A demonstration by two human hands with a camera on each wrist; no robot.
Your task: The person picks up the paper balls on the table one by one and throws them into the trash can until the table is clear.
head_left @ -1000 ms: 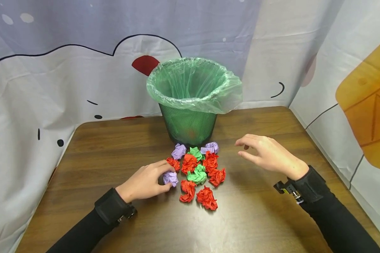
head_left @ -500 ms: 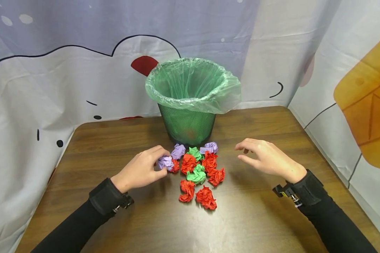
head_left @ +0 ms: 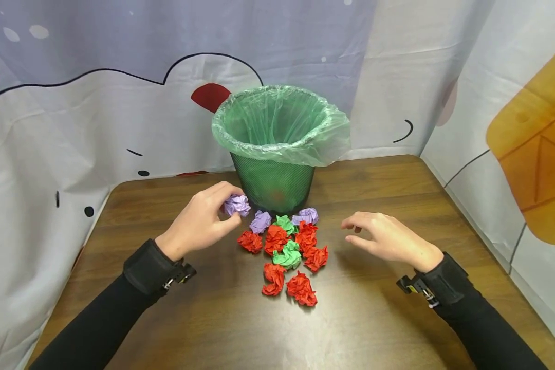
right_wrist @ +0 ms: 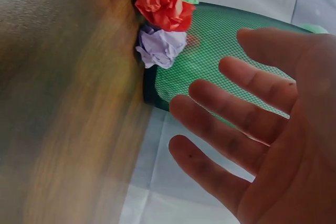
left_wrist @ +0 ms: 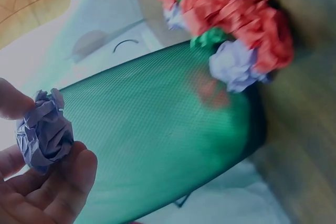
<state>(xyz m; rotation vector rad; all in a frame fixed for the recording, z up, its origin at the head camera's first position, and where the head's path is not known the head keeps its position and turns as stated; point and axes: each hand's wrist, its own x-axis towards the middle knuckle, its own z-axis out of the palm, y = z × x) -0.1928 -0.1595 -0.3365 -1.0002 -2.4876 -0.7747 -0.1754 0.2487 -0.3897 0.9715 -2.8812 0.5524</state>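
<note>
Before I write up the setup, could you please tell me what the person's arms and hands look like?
The left hand and right hand are ungloved. The sleeves are black, reaching wide black wristbands, each carrying a small dark device; the right one shows a metallic part and a yellow spot.

Brown wood-grain table. Round dark mesh bin with green plastic liner stands at 12 o'clock. Clustered around bin's 6 o'clock: six crumpled red paper balls, two crumpled green paper balls, two crumpled purple paper balls.
</note>
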